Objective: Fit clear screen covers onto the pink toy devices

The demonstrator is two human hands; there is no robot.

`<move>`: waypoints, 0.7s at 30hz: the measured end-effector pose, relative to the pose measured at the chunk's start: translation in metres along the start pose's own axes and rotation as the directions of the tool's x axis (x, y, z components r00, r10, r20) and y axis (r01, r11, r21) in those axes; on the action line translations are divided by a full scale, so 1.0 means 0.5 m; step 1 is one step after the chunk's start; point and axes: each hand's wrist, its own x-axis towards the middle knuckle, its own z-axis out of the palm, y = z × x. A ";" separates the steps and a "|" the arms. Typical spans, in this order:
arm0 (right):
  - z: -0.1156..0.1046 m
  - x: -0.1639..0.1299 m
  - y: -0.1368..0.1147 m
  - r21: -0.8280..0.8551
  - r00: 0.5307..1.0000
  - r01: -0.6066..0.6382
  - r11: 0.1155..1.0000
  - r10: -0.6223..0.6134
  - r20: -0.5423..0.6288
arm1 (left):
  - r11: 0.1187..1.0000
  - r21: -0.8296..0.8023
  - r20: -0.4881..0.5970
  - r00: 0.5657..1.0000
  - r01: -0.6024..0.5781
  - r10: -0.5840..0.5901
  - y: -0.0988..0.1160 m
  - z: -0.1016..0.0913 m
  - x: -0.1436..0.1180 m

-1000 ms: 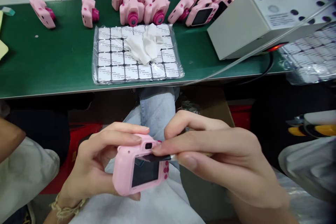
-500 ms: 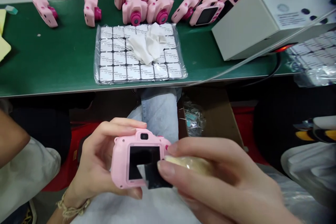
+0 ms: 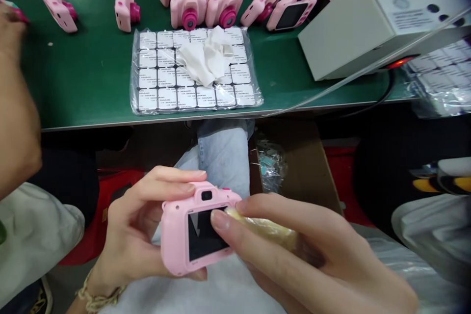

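bright even overhead light | soft shadows | blurred, warped edges

This is a factory assembly line for toy cameras. Beyond the left hand (image 3: 140, 225) runs a long green counter (image 3: 84, 78) carrying a cluster of identical pink toy cameras (image 3: 200, 2), a plastic-wrapped tray of labelled square parts (image 3: 162, 86) and a grey machine box (image 3: 353, 29) with a lit red switch. A co-worker's arm (image 3: 16, 108) reaches in far left of that hand.
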 end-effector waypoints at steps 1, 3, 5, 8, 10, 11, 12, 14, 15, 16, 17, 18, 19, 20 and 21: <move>-0.002 0.002 0.001 -0.008 1.000 0.001 1.000 -0.001 0.002 | 1.000 0.007 0.002 1.000 -0.003 0.003 0.002 -0.001 -0.001; -0.006 0.007 0.001 -0.033 1.000 -0.022 0.999 0.022 -0.001 | 1.000 0.008 0.010 1.000 -0.005 0.005 0.004 -0.002 -0.003; -0.010 0.010 0.001 -0.036 1.000 -0.012 0.999 0.013 0.016 | 1.000 -0.001 0.024 1.000 -0.006 0.006 0.004 -0.003 -0.003; -0.019 0.013 0.004 0.031 0.991 0.113 0.993 -0.114 0.064 | 1.000 -0.015 0.056 0.998 0.004 -0.003 0.000 -0.004 0.001; -0.024 0.017 0.008 0.092 0.984 0.158 0.983 -0.165 0.074 | 1.000 -0.024 0.074 0.997 0.006 -0.004 -0.002 -0.006 0.004; -0.026 0.020 0.010 0.122 0.984 0.155 0.980 -0.164 0.070 | 1.000 -0.026 0.079 0.997 0.008 -0.006 -0.002 -0.007 0.005; -0.027 0.024 0.012 0.154 0.984 0.154 0.976 -0.166 0.066 | 1.000 -0.027 0.083 0.997 0.005 -0.003 -0.003 -0.009 0.007; -0.027 0.033 0.017 0.207 0.985 0.151 0.967 -0.166 0.053 | 1.000 -0.025 0.097 0.995 -0.002 0.004 -0.004 -0.011 0.008; -0.027 0.037 0.019 0.226 0.985 0.150 0.962 -0.166 0.053 | 1.000 -0.024 0.102 0.995 -0.007 0.010 -0.004 -0.012 0.009; -0.028 0.042 0.021 0.240 0.984 0.151 0.959 -0.169 0.059 | 1.000 -0.021 0.108 0.994 -0.012 0.014 -0.004 -0.013 0.010; -0.028 0.046 0.023 0.252 0.983 0.147 0.957 -0.169 0.068 | 1.000 -0.018 0.115 0.993 -0.015 0.017 -0.005 -0.014 0.011; -0.030 0.051 0.025 0.266 0.982 0.146 0.953 -0.172 0.078 | 1.000 -0.014 0.120 0.993 -0.017 0.018 -0.005 -0.014 0.012; -0.031 0.056 0.028 0.282 0.981 0.142 0.949 -0.174 0.089 | 1.000 -0.007 0.121 0.993 -0.013 0.013 -0.005 -0.015 0.013; -0.032 0.061 0.030 0.300 0.979 0.142 0.943 -0.179 0.101 | 1.000 0.003 0.122 0.992 -0.009 0.009 -0.005 -0.016 0.013; -0.033 0.065 0.033 0.319 0.977 0.141 0.937 -0.185 0.109 | 1.000 0.012 0.125 0.992 -0.010 0.009 -0.005 -0.017 0.014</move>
